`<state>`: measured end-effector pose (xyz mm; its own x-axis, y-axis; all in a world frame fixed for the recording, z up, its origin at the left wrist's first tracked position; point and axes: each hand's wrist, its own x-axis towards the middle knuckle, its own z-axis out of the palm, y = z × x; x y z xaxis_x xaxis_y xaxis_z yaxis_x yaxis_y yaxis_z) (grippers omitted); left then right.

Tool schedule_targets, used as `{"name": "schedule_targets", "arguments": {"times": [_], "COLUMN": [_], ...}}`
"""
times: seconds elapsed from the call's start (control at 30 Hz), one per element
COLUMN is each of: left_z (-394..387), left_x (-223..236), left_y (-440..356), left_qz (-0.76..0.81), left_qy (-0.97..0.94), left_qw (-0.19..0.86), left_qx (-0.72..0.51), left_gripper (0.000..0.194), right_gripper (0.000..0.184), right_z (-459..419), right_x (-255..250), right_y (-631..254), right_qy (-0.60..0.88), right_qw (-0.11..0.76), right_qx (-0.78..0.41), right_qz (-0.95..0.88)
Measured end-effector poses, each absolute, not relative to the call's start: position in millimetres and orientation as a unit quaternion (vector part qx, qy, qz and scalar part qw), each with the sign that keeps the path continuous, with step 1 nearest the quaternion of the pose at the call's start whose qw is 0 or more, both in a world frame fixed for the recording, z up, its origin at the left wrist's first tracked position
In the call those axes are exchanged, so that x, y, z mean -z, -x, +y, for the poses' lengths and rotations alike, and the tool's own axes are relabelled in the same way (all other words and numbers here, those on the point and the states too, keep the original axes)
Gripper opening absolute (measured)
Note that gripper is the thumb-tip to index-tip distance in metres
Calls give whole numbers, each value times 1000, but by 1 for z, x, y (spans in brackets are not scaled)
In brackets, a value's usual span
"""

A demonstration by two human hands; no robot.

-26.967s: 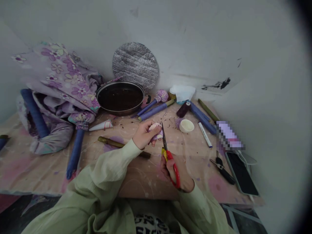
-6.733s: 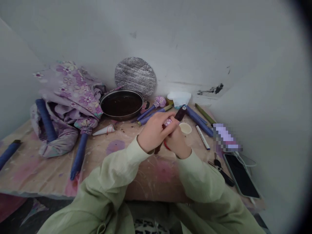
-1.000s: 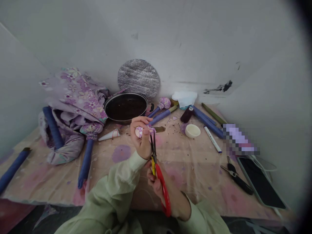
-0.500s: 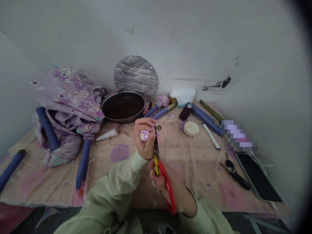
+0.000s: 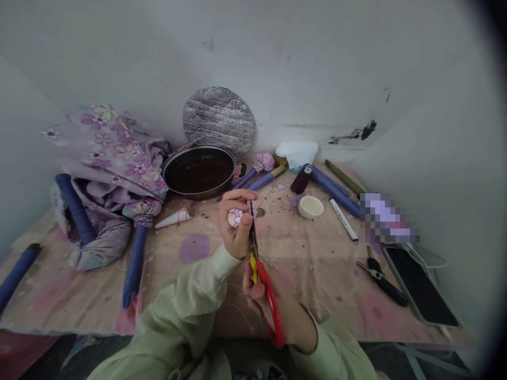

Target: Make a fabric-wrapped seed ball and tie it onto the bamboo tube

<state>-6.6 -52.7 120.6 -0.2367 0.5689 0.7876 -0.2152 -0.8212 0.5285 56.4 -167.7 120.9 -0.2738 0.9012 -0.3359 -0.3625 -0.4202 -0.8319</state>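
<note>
My left hand [image 5: 236,227] is curled round a small piece of white cloth with a purple pattern [image 5: 235,216], part of which shows between finger and thumb. In my right hand [image 5: 257,285] I grip scissors [image 5: 273,311] with red and yellow handles. Their blades point away from me and lie along the thumb and fingertips of my left hand. From this angle the blades look nearly closed, and whether cloth lies between them is hidden. Both hands are above the middle of the table's front half.
Beyond my hands stands a dark pan [image 5: 200,171] of brown liquid. Purple flowered fabric [image 5: 130,153] and blue-wrapped sticks [image 5: 134,269] lie left. A white bowl [image 5: 311,207], a thread spool [image 5: 301,179], a marker [image 5: 343,219], thread snips [image 5: 382,285] and a phone [image 5: 420,285] lie right.
The scissor blades have come slightly closer together against my left fingers. Both hands keep nearly the same place, and the view has shifted a little.
</note>
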Motion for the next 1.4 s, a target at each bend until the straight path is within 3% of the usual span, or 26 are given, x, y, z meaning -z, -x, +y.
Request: {"name": "schedule_targets", "arguments": {"times": [0.23, 0.4, 0.73, 1.17, 1.4], "left_z": [-53, -57, -57, -58, -59], "left_x": [-118, -118, -120, -121, -122], "left_y": [6, 5, 3, 0, 0], "left_qz": [159, 162, 148, 147, 154], "left_qy": [-551, -564, -560, -552, -550], "left_qw": [276, 300, 316, 330, 340], "left_qx": [-771, -752, -751, -751, -747], "left_gripper": [15, 32, 11, 11, 14], "right_gripper": [45, 51, 45, 34, 44], "right_z": [-168, -169, -174, -172, -177], "right_x": [-119, -108, -113, -119, -112], "right_y": [-55, -53, -52, -52, -52], "right_qy": [427, 392, 416, 422, 438], "right_qw": [422, 432, 426, 413, 413], "right_qx": [-764, -773, -768, -788, -759], "right_qz": [-236, -249, -236, -175, -248]}}
